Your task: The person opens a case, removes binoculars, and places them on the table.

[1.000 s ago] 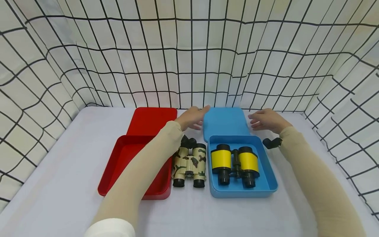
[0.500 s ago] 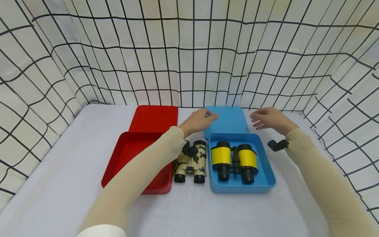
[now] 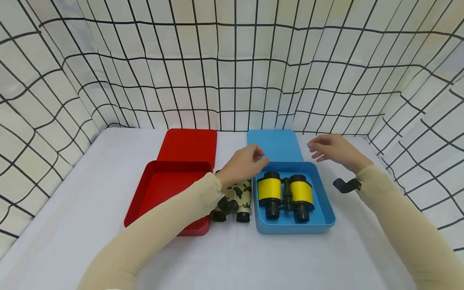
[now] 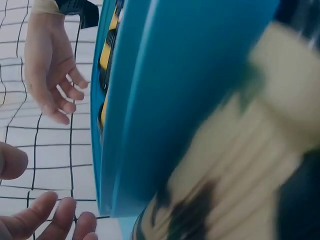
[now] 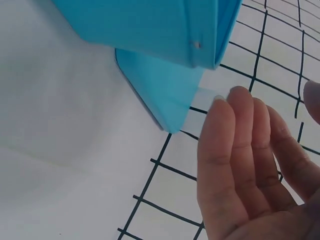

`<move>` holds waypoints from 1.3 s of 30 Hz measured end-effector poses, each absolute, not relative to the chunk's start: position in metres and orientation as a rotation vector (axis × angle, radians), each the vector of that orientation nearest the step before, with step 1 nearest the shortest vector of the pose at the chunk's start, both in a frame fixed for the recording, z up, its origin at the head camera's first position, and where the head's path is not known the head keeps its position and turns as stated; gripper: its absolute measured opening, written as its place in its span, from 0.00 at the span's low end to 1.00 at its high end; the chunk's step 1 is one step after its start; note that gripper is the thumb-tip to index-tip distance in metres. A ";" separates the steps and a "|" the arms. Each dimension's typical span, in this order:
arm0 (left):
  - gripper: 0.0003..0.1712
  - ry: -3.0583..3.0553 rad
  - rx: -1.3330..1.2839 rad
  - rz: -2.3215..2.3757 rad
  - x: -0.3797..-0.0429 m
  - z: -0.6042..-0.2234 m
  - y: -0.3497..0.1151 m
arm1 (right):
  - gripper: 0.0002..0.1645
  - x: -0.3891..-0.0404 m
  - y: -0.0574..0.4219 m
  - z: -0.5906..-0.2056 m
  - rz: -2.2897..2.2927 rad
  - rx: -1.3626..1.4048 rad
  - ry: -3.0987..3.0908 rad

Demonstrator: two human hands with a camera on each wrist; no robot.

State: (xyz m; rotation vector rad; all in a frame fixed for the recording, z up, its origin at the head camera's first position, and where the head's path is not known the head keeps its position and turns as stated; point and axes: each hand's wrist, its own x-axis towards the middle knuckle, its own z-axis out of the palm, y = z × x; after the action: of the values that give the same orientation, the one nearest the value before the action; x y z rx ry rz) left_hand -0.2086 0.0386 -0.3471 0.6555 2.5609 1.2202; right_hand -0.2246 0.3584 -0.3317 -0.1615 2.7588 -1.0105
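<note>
My left hand [image 3: 243, 164] hovers over the far end of the camouflage binoculars [image 3: 243, 197], fingers loosely bent and holding nothing. Its wrist and sleeve hide part of these binoculars, which lie between the two boxes. To the right of the blue box's lid [image 3: 275, 145], my right hand [image 3: 333, 150] is raised with relaxed fingers and nothing in it. Yellow and black binoculars [image 3: 301, 191] lie inside the blue box [image 3: 295, 228]. In the right wrist view, the fingers [image 5: 240, 145] are extended beside the blue box [image 5: 145, 25].
A red box [image 3: 145, 193] stands at the left, partly covered by my left sleeve, with its red lid [image 3: 188, 145] behind it. Black grid netting [image 3: 235, 60] over white cloth surrounds the white table [image 3: 87, 193] at the back and sides.
My left hand has come toward me from beside the blue lid to above the camouflage binoculars. My right hand has shifted slightly right. The boxes and both binoculars stay in place.
</note>
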 end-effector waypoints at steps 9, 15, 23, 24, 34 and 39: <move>0.23 2.777 0.835 1.150 -0.196 -0.362 0.035 | 0.31 -0.205 0.351 -0.330 -0.951 -0.201 2.837; 0.26 2.936 0.898 0.933 -0.186 -0.364 0.037 | 0.31 -0.192 0.348 -0.328 -0.927 -0.199 2.838; 0.32 3.062 0.895 0.633 -0.176 -0.370 0.038 | 0.26 -0.176 0.342 -0.330 -0.855 -0.268 2.920; 0.32 3.071 0.897 0.616 -0.175 -0.370 0.038 | 0.24 -0.174 0.341 -0.330 -0.835 -0.285 2.944; 0.37 3.143 0.893 0.360 -0.166 -0.375 0.039 | 0.19 -0.154 0.332 -0.335 -0.684 -0.545 3.096; 0.34 3.203 0.913 0.299 -0.162 -0.379 0.041 | 0.19 -0.147 0.327 -0.338 -0.653 -0.590 3.123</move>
State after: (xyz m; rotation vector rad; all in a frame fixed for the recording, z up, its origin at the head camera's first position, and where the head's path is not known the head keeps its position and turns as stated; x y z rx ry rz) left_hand -0.1617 0.0408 -0.3794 0.9127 3.2035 0.2990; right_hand -0.1466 0.3266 -0.3383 -0.5896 3.1232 -0.6531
